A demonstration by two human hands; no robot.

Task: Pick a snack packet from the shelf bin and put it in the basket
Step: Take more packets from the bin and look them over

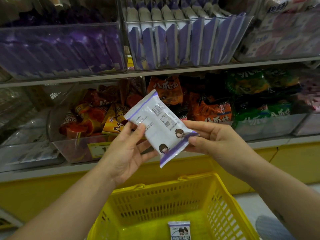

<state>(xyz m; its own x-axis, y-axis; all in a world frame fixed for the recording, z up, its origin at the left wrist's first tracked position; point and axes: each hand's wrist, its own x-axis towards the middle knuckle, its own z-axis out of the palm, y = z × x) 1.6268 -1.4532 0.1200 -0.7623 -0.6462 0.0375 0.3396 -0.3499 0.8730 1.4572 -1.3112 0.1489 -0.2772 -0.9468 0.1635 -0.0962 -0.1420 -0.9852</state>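
A white snack packet (156,123) with purple ends and small cartoon figures is held tilted in front of the lower shelf, its printed back facing me. My left hand (127,151) pinches its left edge between thumb and fingers. My right hand (212,138) pinches its lower right purple end. Directly below stands a yellow plastic basket (223,203) on the floor, with one similar packet (180,230) lying on its bottom. The clear shelf bin (181,44) on the upper shelf holds several upright white and purple packets of the same kind.
A clear bin of darker purple packets (60,49) sits upper left. On the lower shelf are bins of orange packets (90,118), orange and black bags (207,108) and green bags (256,101). A yellow shelf base (294,163) runs behind the basket.
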